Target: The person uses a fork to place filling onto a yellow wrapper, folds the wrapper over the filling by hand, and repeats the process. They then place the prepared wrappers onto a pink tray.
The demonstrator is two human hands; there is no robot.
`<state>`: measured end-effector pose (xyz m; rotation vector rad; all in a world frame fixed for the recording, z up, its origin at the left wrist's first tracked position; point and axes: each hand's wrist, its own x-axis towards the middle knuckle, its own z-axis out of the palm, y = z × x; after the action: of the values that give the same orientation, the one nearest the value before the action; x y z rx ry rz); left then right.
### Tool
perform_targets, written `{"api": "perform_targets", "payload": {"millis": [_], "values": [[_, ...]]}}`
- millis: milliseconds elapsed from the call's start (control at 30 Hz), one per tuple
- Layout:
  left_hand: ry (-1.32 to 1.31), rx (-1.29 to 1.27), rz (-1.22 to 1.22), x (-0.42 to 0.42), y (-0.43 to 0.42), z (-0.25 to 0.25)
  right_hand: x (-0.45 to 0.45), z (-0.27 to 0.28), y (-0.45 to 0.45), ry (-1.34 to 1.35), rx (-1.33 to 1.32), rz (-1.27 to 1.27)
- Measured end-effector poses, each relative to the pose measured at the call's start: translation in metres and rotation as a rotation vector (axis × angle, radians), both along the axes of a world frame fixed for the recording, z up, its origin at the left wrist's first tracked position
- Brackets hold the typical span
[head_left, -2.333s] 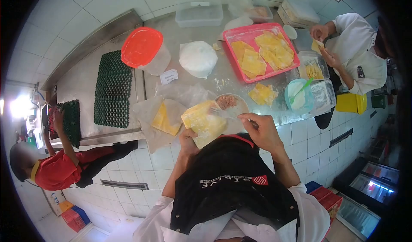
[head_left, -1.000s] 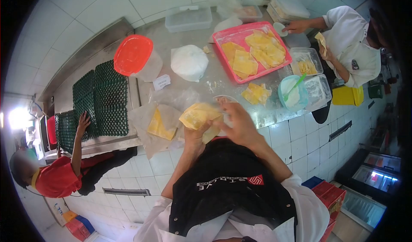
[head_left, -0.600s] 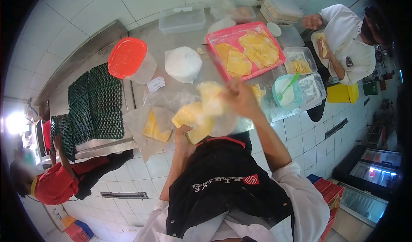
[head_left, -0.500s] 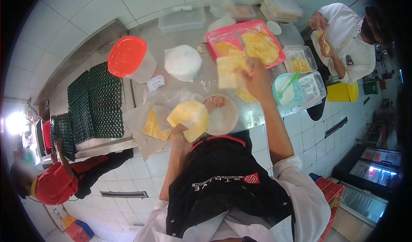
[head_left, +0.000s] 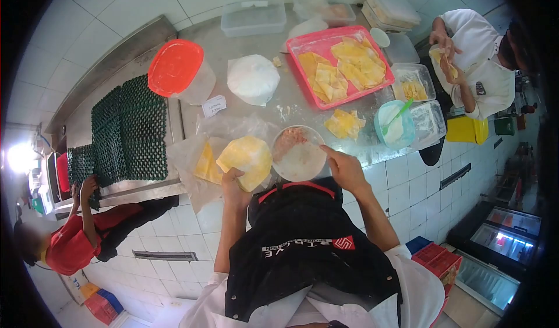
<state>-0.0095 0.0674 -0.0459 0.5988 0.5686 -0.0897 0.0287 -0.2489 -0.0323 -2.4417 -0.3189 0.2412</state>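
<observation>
Floured yellow dough [head_left: 249,156] sits thumb-clamped in the left hand [head_left: 234,189], likely against sagging, beside the round white bowl [head_left: 300,164]; right hand [head_left: 348,171] curls near its rim, grip unclear.

Bowl [head_left: 305,164] before tray [head_left: 327,104], lidded tub [head_left: 201,82] left, mats [head_left: 138,136] farther left

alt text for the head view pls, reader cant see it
A left hand holds yellow sheets; the right hand is at the rim of a bowl with pink filling. Beyond, a pink tray with more sheets sits on a steel counter, with a co-worker to each side.
</observation>
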Motion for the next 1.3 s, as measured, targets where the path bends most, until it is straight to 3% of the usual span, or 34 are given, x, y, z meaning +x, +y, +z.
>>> {"api": "perform_targets", "payload": {"millis": [167,467,567,667,833,967,1067,1167,1300], "values": [[0.033,0.010,-0.038,0.002,-0.004,-0.008,-0.019,-0.018,0.010,0.131,-0.214,0.013],[-0.015,-0.076,-0.051,0.005,-0.006,-0.002,-0.016,0.003,0.017,0.165,-0.176,-0.044],[-0.008,-0.091,-0.031,0.003,-0.007,-0.004,-0.019,-0.002,0.023,0.225,-0.309,-0.019],[-0.012,-0.120,-0.021,0.002,-0.006,-0.008,-0.030,-0.010,0.014,0.214,-0.258,0.027],[-0.065,-0.222,-0.028,0.001,-0.005,-0.017,-0.025,0.003,0.001,0.311,0.371,0.001],[-0.152,-0.376,-0.123,-0.003,-0.001,-0.024,-0.014,0.040,0.002,0.591,0.607,-0.096],[-0.199,-0.447,-0.180,-0.006,-0.003,-0.024,-0.011,0.056,0.011,0.579,0.731,-0.081],[-0.214,-0.512,-0.224,-0.006,-0.009,-0.008,-0.006,0.058,0.030,0.191,0.711,0.085],[-0.255,-0.621,-0.229,-0.011,-0.008,-0.020,-0.006,0.058,0.028,0.241,0.487,0.151]]}}
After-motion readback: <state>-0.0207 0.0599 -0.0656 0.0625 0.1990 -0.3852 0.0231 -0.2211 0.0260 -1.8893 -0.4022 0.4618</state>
